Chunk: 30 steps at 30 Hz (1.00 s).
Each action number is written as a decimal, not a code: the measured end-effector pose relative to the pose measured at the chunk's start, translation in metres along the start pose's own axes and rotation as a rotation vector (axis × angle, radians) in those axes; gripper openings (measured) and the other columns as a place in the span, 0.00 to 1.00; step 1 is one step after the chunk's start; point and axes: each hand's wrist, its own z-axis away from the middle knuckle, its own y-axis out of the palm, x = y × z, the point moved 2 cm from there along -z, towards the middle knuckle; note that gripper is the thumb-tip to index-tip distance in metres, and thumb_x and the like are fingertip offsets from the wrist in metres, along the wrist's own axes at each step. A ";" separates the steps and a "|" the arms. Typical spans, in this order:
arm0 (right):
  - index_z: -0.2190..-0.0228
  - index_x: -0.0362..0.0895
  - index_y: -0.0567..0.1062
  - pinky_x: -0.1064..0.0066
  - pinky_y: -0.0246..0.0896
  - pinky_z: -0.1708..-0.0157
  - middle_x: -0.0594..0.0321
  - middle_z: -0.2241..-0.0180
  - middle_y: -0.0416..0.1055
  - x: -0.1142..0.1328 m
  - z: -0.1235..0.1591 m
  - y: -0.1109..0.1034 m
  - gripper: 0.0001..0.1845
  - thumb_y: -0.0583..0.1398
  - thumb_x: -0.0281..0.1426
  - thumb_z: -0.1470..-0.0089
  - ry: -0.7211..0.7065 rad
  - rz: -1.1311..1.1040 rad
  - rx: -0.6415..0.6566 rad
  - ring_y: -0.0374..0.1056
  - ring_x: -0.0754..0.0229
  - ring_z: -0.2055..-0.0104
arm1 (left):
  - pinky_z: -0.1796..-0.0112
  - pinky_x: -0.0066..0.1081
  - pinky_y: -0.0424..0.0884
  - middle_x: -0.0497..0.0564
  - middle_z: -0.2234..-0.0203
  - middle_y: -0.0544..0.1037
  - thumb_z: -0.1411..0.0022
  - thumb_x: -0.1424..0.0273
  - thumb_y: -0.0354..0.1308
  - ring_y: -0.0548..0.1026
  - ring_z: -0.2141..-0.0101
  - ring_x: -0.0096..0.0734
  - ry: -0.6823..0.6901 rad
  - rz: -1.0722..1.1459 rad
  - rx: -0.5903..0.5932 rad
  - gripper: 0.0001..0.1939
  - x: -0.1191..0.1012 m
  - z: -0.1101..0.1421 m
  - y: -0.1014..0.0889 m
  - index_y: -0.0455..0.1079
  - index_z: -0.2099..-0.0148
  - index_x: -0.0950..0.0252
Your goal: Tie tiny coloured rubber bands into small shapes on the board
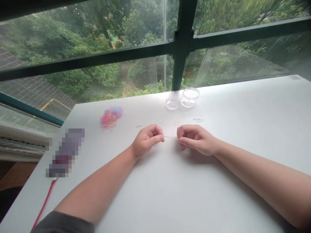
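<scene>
Between my two hands a thin pale rubber band is stretched in a nearly straight line above the white table. My left hand pinches one end between thumb and forefinger. At the other end, my right hand pinches it the same way, its other fingers curled in. Just beyond the hands lie a few small bands: a pink one, a pale green one, a dark pink one and teal ones. A loose pile of pink, orange and blue bands sits farther left.
A clear round jar stands at the table's back edge, its clear lid lying beside it. On the left is a blurred-out flat object with a red cord. A green-framed window rises behind the white table.
</scene>
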 end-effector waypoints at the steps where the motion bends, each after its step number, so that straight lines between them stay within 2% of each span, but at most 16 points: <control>1: 0.76 0.42 0.66 0.73 0.59 0.74 0.65 0.78 0.65 0.000 0.000 -0.001 0.13 0.59 0.36 0.45 -0.002 -0.019 -0.006 0.63 0.64 0.75 | 0.71 0.27 0.60 0.48 0.77 0.69 0.46 0.68 0.58 0.65 0.74 0.25 -0.002 0.043 -0.024 0.08 0.001 -0.001 -0.002 0.64 0.70 0.67; 5: 0.77 0.42 0.67 0.72 0.59 0.74 0.64 0.79 0.66 -0.001 -0.003 -0.005 0.14 0.61 0.38 0.47 -0.021 -0.085 -0.035 0.62 0.65 0.76 | 0.74 0.26 0.56 0.47 0.80 0.66 0.49 0.68 0.57 0.61 0.76 0.24 -0.035 0.200 -0.087 0.09 0.001 -0.004 -0.008 0.61 0.73 0.66; 10: 0.76 0.42 0.67 0.72 0.60 0.75 0.66 0.80 0.65 0.000 -0.004 -0.006 0.15 0.61 0.39 0.48 -0.003 -0.116 -0.058 0.61 0.66 0.77 | 0.76 0.27 0.55 0.45 0.84 0.62 0.53 0.67 0.56 0.58 0.80 0.22 -0.065 0.271 -0.046 0.10 0.001 -0.005 -0.014 0.57 0.76 0.65; 14: 0.77 0.42 0.66 0.73 0.59 0.75 0.67 0.81 0.65 0.000 -0.005 -0.006 0.15 0.61 0.40 0.48 0.000 -0.097 -0.075 0.61 0.67 0.78 | 0.76 0.26 0.57 0.46 0.85 0.65 0.54 0.66 0.60 0.61 0.80 0.22 -0.065 0.164 -0.008 0.13 0.002 -0.004 -0.015 0.59 0.77 0.66; 17: 0.76 0.42 0.66 0.73 0.58 0.76 0.67 0.81 0.64 0.000 -0.005 -0.002 0.14 0.60 0.38 0.47 0.001 -0.070 -0.071 0.61 0.67 0.78 | 0.74 0.26 0.62 0.49 0.80 0.71 0.52 0.67 0.63 0.67 0.77 0.24 -0.081 0.000 0.056 0.11 0.001 0.000 -0.007 0.64 0.74 0.68; 23: 0.70 0.42 0.68 0.73 0.58 0.75 0.65 0.76 0.65 0.001 -0.002 0.011 0.05 0.58 0.31 0.46 -0.036 0.139 -0.042 0.60 0.66 0.76 | 0.74 0.25 0.63 0.50 0.77 0.74 0.47 0.68 0.61 0.67 0.77 0.23 -0.026 -0.343 0.069 0.08 -0.001 0.006 0.010 0.69 0.70 0.68; 24: 0.67 0.42 0.68 0.74 0.59 0.75 0.65 0.75 0.65 0.001 -0.001 0.012 0.05 0.59 0.30 0.47 -0.050 0.179 -0.034 0.61 0.66 0.75 | 0.74 0.25 0.63 0.50 0.77 0.74 0.46 0.68 0.60 0.67 0.77 0.23 -0.014 -0.375 0.069 0.08 -0.001 0.006 0.011 0.69 0.70 0.68; 27: 0.60 0.43 0.68 0.74 0.60 0.74 0.63 0.70 0.67 0.001 -0.001 0.014 0.16 0.62 0.31 0.51 -0.079 0.232 0.013 0.62 0.66 0.73 | 0.73 0.25 0.64 0.51 0.75 0.75 0.45 0.67 0.59 0.68 0.76 0.23 0.009 -0.406 0.053 0.08 -0.001 0.006 0.013 0.69 0.69 0.68; 30: 0.62 0.42 0.69 0.75 0.59 0.76 0.62 0.70 0.67 -0.001 -0.001 0.013 0.15 0.63 0.33 0.52 -0.060 0.240 0.017 0.61 0.66 0.74 | 0.74 0.25 0.64 0.51 0.75 0.75 0.45 0.66 0.60 0.68 0.76 0.23 0.016 -0.398 0.014 0.09 -0.001 0.005 0.011 0.69 0.69 0.68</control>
